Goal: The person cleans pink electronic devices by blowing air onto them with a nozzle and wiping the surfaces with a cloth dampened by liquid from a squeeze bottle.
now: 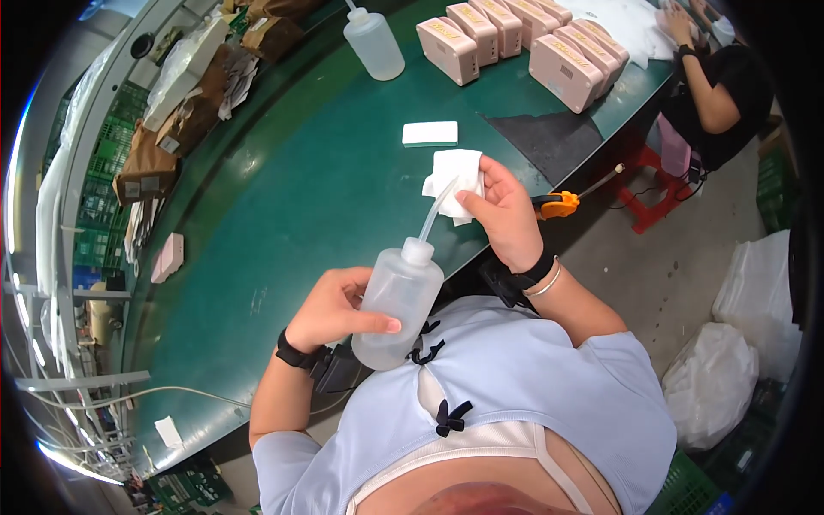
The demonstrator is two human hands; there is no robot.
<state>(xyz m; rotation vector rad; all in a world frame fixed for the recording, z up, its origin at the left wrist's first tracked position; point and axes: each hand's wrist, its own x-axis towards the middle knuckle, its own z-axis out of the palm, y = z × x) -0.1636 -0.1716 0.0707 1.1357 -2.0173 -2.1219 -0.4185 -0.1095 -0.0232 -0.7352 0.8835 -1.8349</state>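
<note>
My left hand (336,309) is wrapped round a translucent plastic squeeze bottle (396,300), held tilted in front of my chest. From its cap a thin bent spout (436,211) runs up to a folded white cloth (455,172). Between thumb and fingers, my right hand (505,210) pinches the cloth at its right side. The spout's tip lies against the cloth. Just beyond, a small white block with a green underside (430,134) rests on the green table.
Several pink box-shaped devices (450,51) stand at the far right, near a black sheet (549,142). A second squeeze bottle (374,45) stands at the back. An orange-handled tool (560,204) juts from the table's right edge. Another person (721,94) works at the far right beside a red stool (644,193).
</note>
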